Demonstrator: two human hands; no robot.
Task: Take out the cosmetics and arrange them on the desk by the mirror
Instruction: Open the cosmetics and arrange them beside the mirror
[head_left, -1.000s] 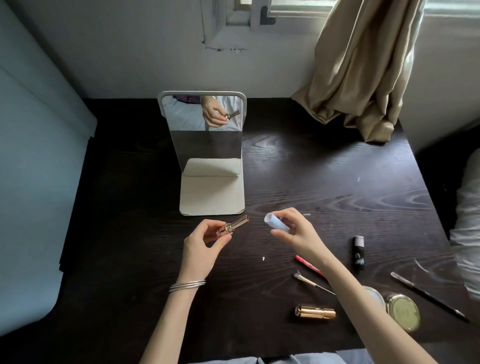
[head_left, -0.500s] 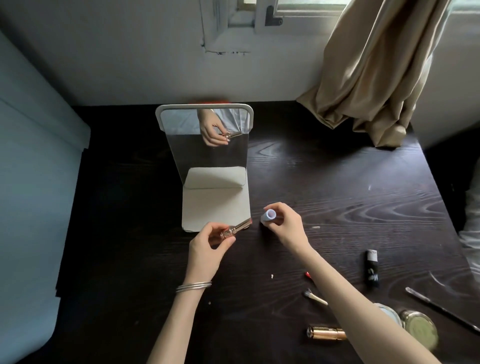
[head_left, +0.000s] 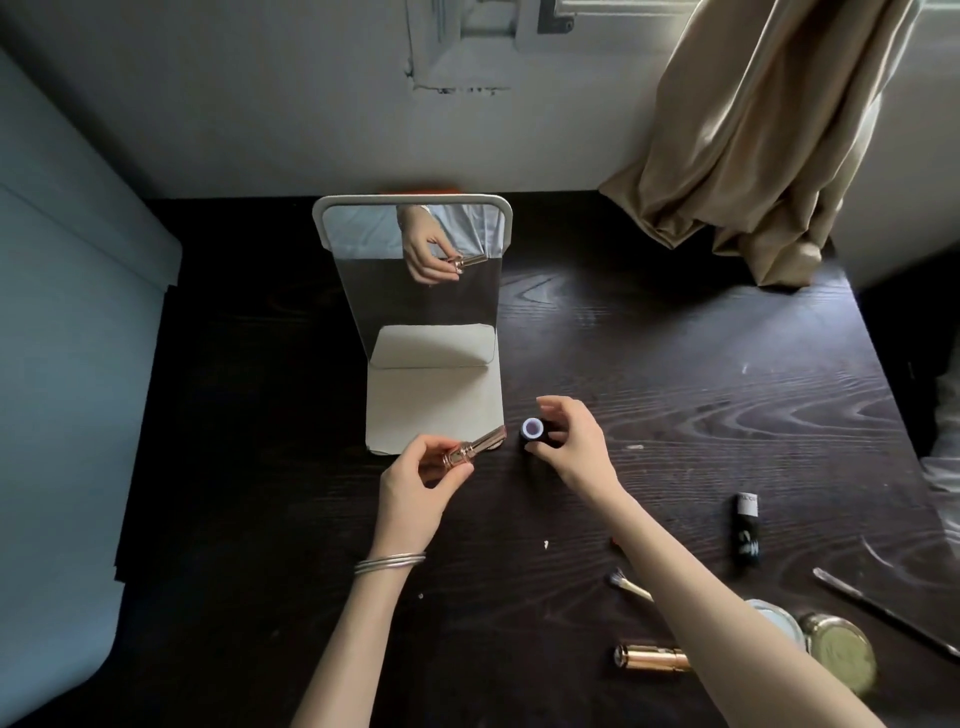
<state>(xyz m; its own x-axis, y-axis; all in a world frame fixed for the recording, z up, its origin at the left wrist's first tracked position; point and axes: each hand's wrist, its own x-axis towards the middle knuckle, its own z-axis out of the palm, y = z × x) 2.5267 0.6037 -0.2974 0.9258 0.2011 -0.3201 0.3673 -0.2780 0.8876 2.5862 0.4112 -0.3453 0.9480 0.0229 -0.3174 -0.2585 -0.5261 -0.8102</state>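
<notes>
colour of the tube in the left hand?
Rose gold, metallic. The tube shows best in the head view, with the left hand holding it by the mirror base.

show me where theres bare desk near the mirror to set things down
Bare dark wooden desk lies right of the white-framed standing mirror up to the beige curtain, and left of it too. Crowded: the near right corner, around the black tube and round gold-lidded jar.
</notes>
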